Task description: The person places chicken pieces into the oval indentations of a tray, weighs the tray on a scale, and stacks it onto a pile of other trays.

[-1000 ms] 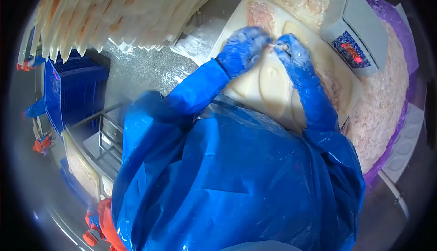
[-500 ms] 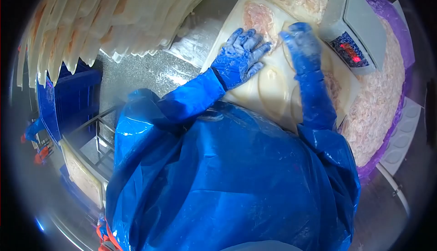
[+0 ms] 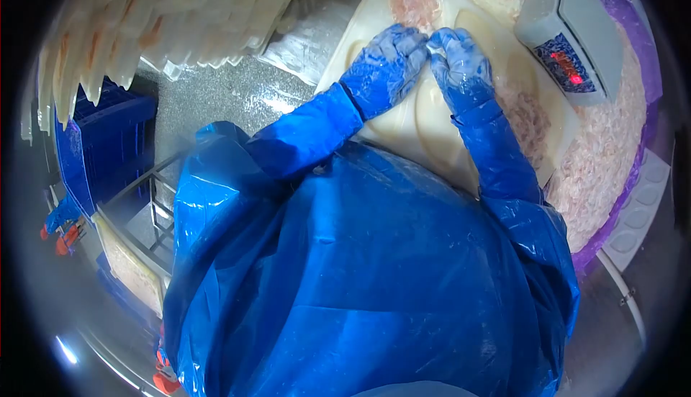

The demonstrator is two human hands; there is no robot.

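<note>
My left hand (image 3: 389, 66) and my right hand (image 3: 461, 62), both in wet blue gloves, meet over a white moulded tray (image 3: 439, 141) with rounded recesses. The fingers of each are curled and pressed together, tips almost touching. A small whitish bit shows between them, but what they hold is hidden. Just beyond the fingertips lies a flat patch of pale pink shredded meat (image 3: 416, 1) in a recess. A second portion of shredded meat (image 3: 525, 116) sits in the tray beside my right forearm.
A grey scale (image 3: 576, 37) with a red display stands to the right. Behind it, a purple-lined container (image 3: 651, 84) holds a large heap of shredded meat (image 3: 604, 152). Stacked white trays (image 3: 180, 8) rise at upper left, above a blue crate (image 3: 108, 145). Part of another person (image 3: 61, 220) shows far left.
My left hand has gone from spread flat to curled fingers. My right hand has moved left to meet it. The view has shifted slightly.
</note>
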